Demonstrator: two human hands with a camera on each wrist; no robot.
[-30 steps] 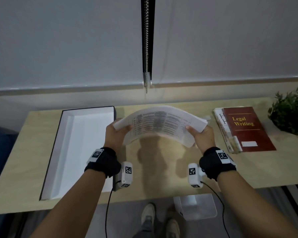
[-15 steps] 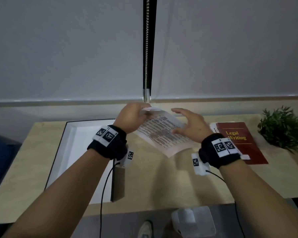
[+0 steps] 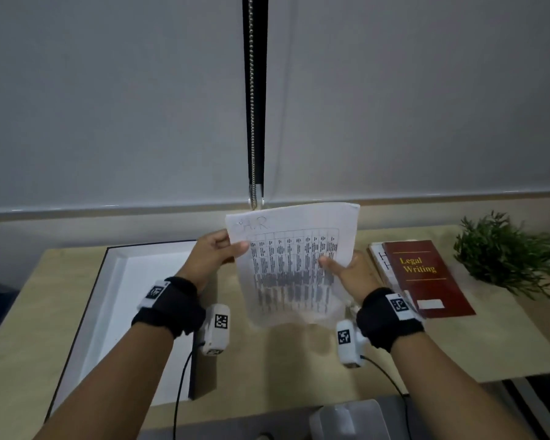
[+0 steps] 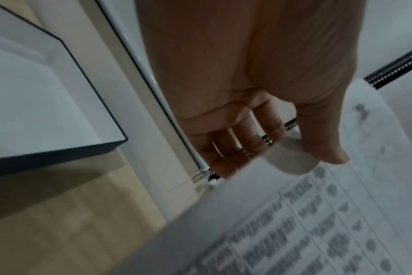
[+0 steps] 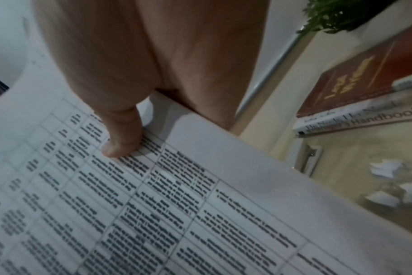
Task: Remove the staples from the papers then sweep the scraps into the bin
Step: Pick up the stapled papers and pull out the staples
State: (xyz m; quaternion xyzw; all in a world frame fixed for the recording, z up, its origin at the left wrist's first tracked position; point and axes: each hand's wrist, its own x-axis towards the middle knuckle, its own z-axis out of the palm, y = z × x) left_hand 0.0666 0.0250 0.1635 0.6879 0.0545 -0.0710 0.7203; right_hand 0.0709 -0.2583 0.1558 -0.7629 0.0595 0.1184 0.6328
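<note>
A stack of printed papers (image 3: 294, 258) with a table on the front sheet and handwriting at the top stands upright above the wooden desk (image 3: 283, 360). My left hand (image 3: 232, 249) pinches the upper left edge; in the left wrist view the thumb lies on the front of the papers (image 4: 318, 223) and the fingers (image 4: 223, 160) behind. My right hand (image 3: 334, 265) grips the right edge, with its thumb (image 5: 120, 147) pressed on the printed sheet (image 5: 153, 204). Small white paper scraps (image 5: 384, 176) lie on the desk beside a small metal tool (image 5: 310, 160). No staple can be made out.
A shallow white box with a black rim (image 3: 134, 296) lies at the desk's left. Two stacked books, the top one red (image 3: 426, 274), sit at the right, with a green plant (image 3: 502, 252) beyond them. A pale object (image 3: 346, 420) stands on the floor below the front edge.
The papers were held bowed and nearly flat over the desk; they have been turned and raised upright to face me. Both hands have shifted to the sheet's side edges.
</note>
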